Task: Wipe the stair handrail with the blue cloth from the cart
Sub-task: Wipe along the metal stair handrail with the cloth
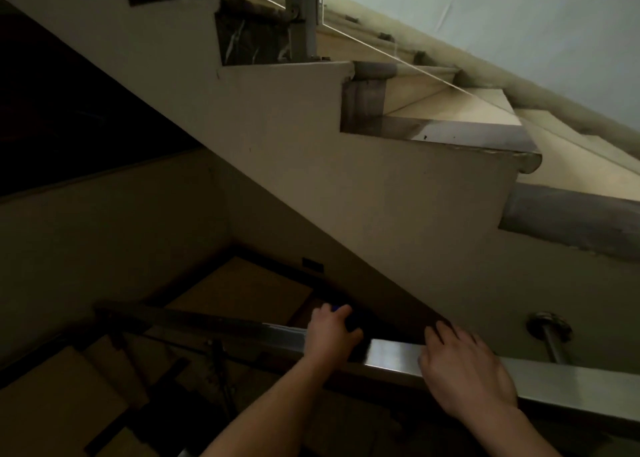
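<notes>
The right hand (465,370) rests flat and open on the metal handrail (391,351). Just left of it, the left hand (329,330) grips the rail, closed over a blue cloth (335,307) barely showing past its fingers. Beyond both hands rises the staircase (346,165).

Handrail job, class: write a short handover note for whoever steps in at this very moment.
Left hand: closed over the steel handrail, a scrap of blue cloth showing at its fingertips.
Right hand: flat on the rail nearer the wall bracket, fingers spread, holding nothing.
Done: cloth is at the rail; how much has been wiped cannot be told.
Left: wipe along the rail, dim far end included.
</notes>
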